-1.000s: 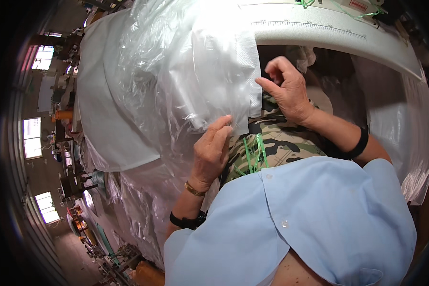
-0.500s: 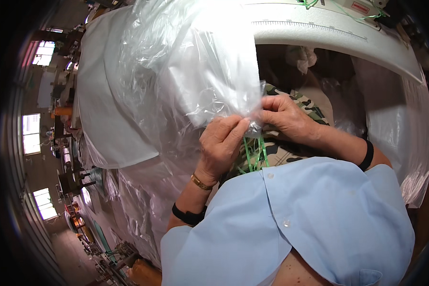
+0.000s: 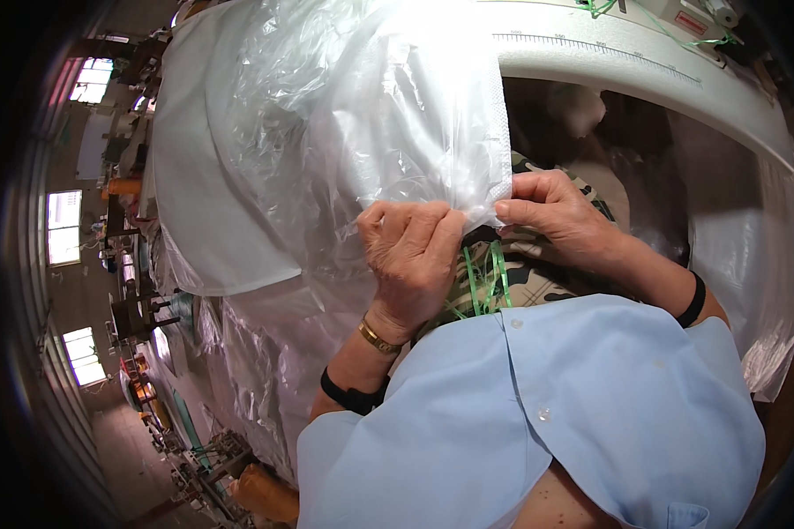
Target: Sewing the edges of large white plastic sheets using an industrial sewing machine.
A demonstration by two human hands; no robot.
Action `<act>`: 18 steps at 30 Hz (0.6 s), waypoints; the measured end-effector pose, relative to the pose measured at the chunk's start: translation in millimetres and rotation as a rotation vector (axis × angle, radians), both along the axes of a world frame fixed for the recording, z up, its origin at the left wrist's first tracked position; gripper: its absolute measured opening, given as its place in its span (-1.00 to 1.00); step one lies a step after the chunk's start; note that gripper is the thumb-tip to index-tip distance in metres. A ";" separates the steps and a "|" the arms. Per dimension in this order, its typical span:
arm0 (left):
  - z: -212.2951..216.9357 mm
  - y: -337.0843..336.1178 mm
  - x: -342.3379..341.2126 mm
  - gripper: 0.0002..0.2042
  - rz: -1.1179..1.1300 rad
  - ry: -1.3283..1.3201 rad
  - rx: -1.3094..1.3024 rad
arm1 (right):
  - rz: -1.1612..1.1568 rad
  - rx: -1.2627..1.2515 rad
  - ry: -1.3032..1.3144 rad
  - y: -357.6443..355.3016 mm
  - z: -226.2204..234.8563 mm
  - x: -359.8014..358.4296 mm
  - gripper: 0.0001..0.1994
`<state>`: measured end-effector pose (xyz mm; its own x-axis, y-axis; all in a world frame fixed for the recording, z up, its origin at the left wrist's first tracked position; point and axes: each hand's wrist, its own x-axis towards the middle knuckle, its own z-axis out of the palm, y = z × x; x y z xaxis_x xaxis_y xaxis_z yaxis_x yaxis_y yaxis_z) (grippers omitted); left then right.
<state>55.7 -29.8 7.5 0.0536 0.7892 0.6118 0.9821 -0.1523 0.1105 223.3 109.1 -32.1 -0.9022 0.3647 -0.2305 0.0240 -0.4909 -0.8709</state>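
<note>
A crinkled clear plastic sheet [image 3: 397, 115] lies over white cloth-like material and hangs toward my lap. My left hand [image 3: 415, 251] has its fingers curled over the sheet's near edge, gripping it. Close beside it, my right hand [image 3: 560, 212] pinches the corner of the same sheet between thumb and fingers, by a stitched-looking white border [image 3: 505, 132]. Bunched plastic spans the short gap between the hands. Below them, green plastic strips [image 3: 483, 282] hang over camouflage-patterned cloth [image 3: 538, 256] on my lap.
A white curved table edge [image 3: 626, 93] with a printed ruler scale runs along the upper right. More plastic sheeting [image 3: 732, 229] drapes at the right. A white sheet [image 3: 229, 229] covers the left side. Machinery [image 3: 141, 309] stands farther left, near bright windows [image 3: 63, 227].
The left hand has rolled over, with its knuckles now upward and fingers curled on the plastic. The plastic edge between the hands is drawn straighter. The whole view has shifted slightly.
</note>
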 end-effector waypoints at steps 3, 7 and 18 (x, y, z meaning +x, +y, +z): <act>-2.4 5.0 -3.2 -0.86 -0.047 -0.037 0.009 | -0.016 -0.027 0.019 -1.5 -0.3 -2.3 -0.79; -10.9 11.6 -4.6 -0.86 -0.113 -0.039 0.019 | 0.019 0.035 0.027 1.6 2.0 -2.7 -0.78; -10.2 7.4 0.6 -0.76 -0.089 0.133 -0.044 | 0.009 0.131 0.061 -2.8 -1.6 -0.6 -0.66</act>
<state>56.3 -22.5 -2.7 0.2020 0.8038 0.5595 0.9715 -0.2368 -0.0107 222.7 106.3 -33.7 -0.9164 0.3802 -0.1256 -0.0275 -0.3727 -0.9275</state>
